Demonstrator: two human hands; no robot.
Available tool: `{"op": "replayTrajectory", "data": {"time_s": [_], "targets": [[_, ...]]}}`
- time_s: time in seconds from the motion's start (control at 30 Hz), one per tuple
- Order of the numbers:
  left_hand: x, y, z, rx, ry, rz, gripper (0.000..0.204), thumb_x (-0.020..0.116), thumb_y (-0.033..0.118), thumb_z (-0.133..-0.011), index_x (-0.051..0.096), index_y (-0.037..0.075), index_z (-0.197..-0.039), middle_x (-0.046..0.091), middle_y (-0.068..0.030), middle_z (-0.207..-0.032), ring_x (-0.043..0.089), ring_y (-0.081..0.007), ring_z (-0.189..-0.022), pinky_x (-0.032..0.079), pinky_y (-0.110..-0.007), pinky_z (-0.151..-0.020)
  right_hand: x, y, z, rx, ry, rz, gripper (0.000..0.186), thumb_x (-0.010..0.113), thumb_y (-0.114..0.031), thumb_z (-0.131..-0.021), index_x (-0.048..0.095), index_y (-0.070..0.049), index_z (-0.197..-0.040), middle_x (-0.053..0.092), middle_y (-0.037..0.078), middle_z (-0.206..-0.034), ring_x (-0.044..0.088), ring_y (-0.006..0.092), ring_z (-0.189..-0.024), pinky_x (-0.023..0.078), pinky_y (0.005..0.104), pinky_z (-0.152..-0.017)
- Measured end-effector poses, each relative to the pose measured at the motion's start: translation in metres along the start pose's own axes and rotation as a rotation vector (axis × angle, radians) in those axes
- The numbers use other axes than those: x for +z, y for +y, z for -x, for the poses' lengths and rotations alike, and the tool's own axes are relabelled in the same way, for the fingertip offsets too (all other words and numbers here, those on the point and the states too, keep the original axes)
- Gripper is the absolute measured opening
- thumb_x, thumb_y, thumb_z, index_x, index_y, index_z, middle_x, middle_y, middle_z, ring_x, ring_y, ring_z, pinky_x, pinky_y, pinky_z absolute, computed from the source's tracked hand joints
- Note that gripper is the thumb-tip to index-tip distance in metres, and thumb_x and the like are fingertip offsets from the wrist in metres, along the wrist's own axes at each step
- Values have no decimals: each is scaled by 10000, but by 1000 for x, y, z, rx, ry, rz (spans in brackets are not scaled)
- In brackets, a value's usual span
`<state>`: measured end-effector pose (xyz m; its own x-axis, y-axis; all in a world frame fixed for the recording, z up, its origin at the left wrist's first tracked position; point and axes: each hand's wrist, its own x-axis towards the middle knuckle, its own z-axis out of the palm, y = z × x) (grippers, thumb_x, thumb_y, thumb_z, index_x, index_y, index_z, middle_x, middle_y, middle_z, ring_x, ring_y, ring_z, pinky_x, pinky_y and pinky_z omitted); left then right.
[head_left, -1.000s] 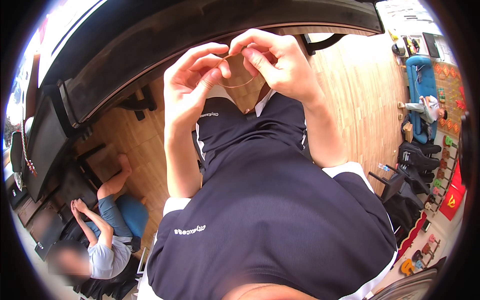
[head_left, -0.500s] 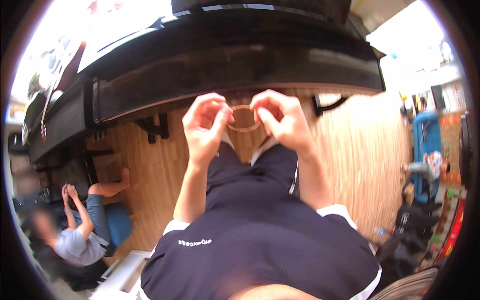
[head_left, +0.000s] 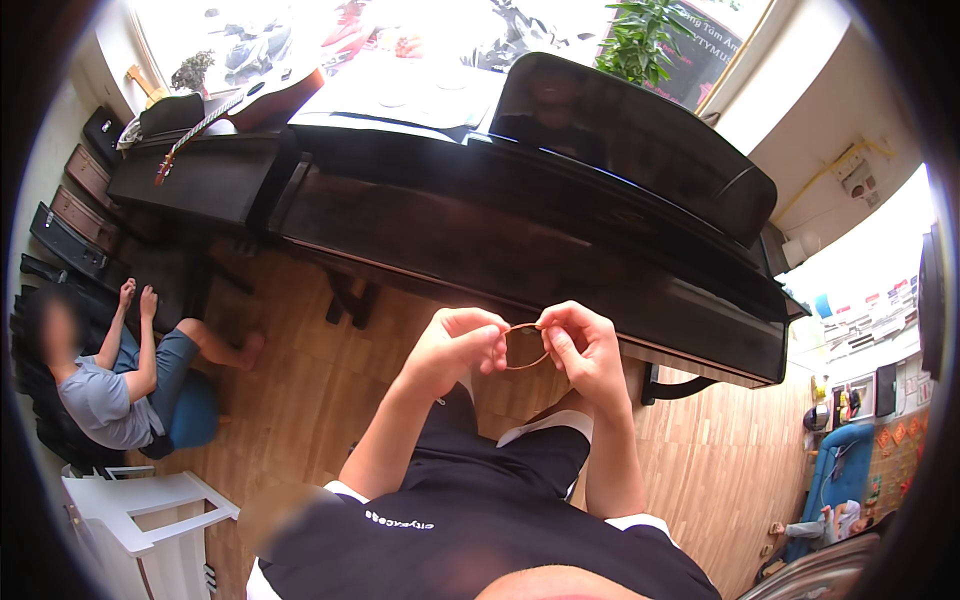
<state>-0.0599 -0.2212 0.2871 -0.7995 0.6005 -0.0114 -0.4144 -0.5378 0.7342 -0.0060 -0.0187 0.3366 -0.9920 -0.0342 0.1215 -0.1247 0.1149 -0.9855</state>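
Hands are meeting in front of the chest: the left hand (head_left: pixel 455 350) and the right hand (head_left: pixel 585 350) are each pinching one side of a thin brown loop (head_left: pixel 525 346), which is hanging stretched between the fingertips. Just beyond the hands a dark piano (head_left: pixel 520 230) is standing; below them, wood floor (head_left: pixel 330 370).

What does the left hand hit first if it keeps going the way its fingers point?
Probably the right hand: the left hand points across the thin brown loop both pinch. Depth is unclear.
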Motion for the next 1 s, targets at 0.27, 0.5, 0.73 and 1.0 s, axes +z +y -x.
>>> {"op": "replayTrajectory", "data": {"time_s": [0.27,0.5,0.73,1.0], "targets": [[-35,43,-13,56,1,134,80,634,93,-920,608,34,-967,630,-67,-827,602,-121,-606,468,-213,-526,30,-10,-52,50,-121,-199,109,517,-4,-955,622,0,-985,595,15,-730,513,35,-541,410,185,-526],[-53,65,-31,262,149,-247,84,635,35,-930,662,2,-1003,663,-78,-921,665,-143,-805,520,-224,-678,44,2,-89,54,-36,-208,109,519,-19,-963,617,-1,-1008,604,33,-726,545,53,-540,453,195,-510],[-68,89,-61,314,280,-536,93,697,50,-893,709,-3,-969,675,-20,-811,582,-55,-675,435,-190,-577,48,6,-126,-6,-16,-277,110,536,-18,-950,618,6,-1019,610,42,-734,543,67,-548,454,213,-508],[-78,100,-91,365,310,-598,81,684,45,-909,705,-6,-968,649,0,-777,536,-37,-622,395,-178,-528,47,21,-155,-48,-46,-353,185,556,-90,-977,596,4,-1131,657,90,-873,594,83,-602,474,192,-524]]}}
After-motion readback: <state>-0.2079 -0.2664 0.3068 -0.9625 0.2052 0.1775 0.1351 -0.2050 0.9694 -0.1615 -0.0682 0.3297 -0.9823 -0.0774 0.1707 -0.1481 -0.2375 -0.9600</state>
